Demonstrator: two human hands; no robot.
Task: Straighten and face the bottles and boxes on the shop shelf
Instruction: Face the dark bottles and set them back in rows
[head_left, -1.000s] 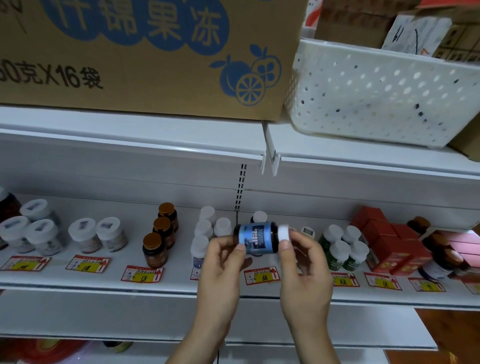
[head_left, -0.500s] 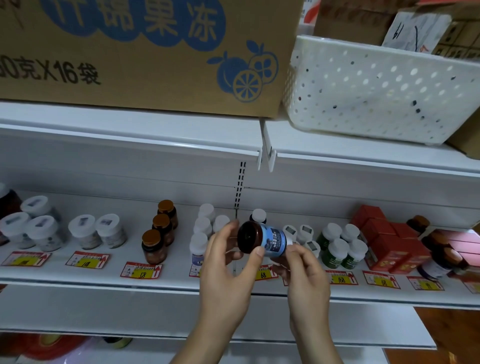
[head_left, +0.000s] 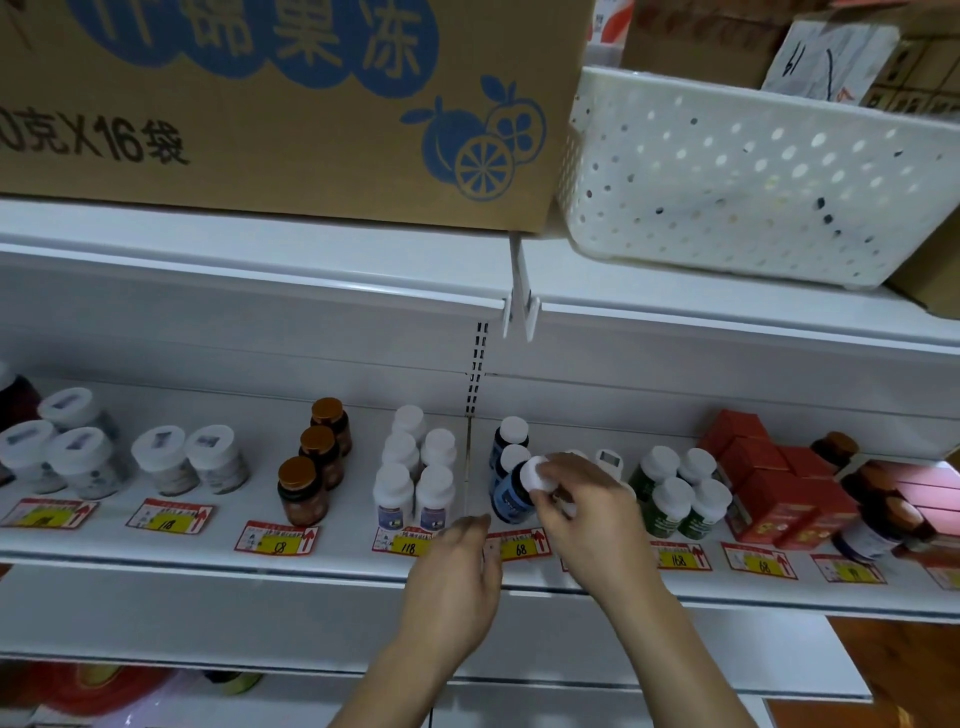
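A dark bottle with a blue label and white cap (head_left: 511, 493) stands at the front of its row on the white shelf (head_left: 332, 551), slightly tilted. My right hand (head_left: 582, 499) grips it by the cap. My left hand (head_left: 457, 582) hangs below the shelf's front edge with relaxed fingers and holds nothing. Two matching bottles (head_left: 510, 439) stand behind the held one. White bottles (head_left: 418, 478) stand to its left, green-labelled ones (head_left: 678, 493) to its right.
Amber bottles (head_left: 311, 467) and white-lidded jars (head_left: 182, 462) fill the left of the shelf. Red boxes (head_left: 769, 483) and dark bottles (head_left: 878, 514) sit at the right. Above, a cardboard carton (head_left: 260, 104) and a white perforated basket (head_left: 753, 176) overhang. Price tags line the front edge.
The bottle went from lying sideways in both hands in front of the shelf to standing on it. My left hand let go and dropped down; my right hand moved onto the cap.
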